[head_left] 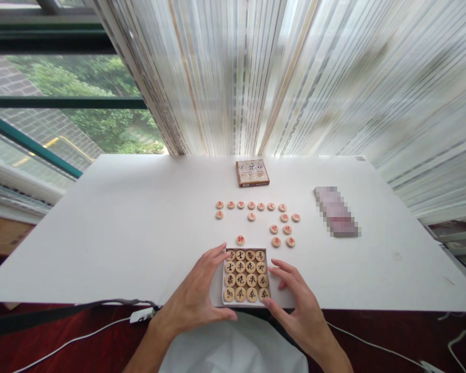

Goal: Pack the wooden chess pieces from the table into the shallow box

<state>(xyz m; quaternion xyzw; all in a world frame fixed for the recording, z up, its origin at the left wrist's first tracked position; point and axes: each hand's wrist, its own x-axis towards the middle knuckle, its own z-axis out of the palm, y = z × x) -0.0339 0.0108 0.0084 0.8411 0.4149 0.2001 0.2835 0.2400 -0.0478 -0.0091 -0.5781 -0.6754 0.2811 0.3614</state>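
A shallow white box (266, 285) at the table's near edge holds rows of round wooden Chinese chess pieces (240, 280) with black characters. My left hand (194, 290) curves around the box's left side, fingers apart, the fingertips by the far left corner and the thumb below the near left corner. On the other side is my right hand (301, 300), its fingers spread, with the thumb tip at the near right corner. Whether the fingertips press on the box is hard to tell. Just beyond it lies a red-marked piece (240, 240); several more red pieces (251, 205) lie loose farther out.
A flat patterned box lid (252, 173) stands at the back of the white table (140, 223). A blurred pinkish object (337, 212) lies to the right. Striped curtains (233, 77) hang behind. A white cable (81, 339) runs below the near edge.
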